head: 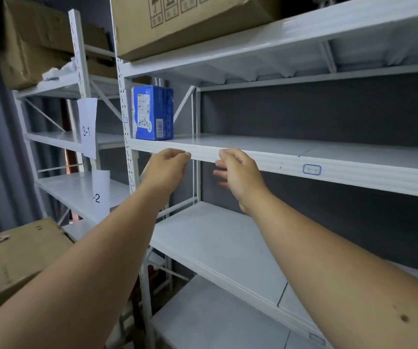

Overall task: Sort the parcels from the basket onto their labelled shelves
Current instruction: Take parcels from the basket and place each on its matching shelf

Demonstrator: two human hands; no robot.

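**Empty hands at the shelf edge**

Two bare forearms reach up. The left hand (168, 164) has a loosely curled grip holding nothing; the right hand (238, 170) has relaxed fingers, also empty. Both hover at the shelf (265, 157) front edge. Beyond, a blue parcel (152, 113) stands upright at its left end.

a white metal shelving unit (278, 157) fills the right side, its boards stacked one above another. on the middle shelf (265, 146) a blue parcel (153, 113) stands upright at the far left end, against the perforated upright post (127, 137), with a white printed label facing out. a small blue-edged tag (311, 170) is stuck on that shelf's front edge. on the top shelf (291, 34) lies a large cardboard box (190, 21), overhanging the front edge. to the left stands a second white rack (59, 139) with paper signs (87, 127) reading "3-1" and "-2"; brown cartons (34, 46) sit on its top board.
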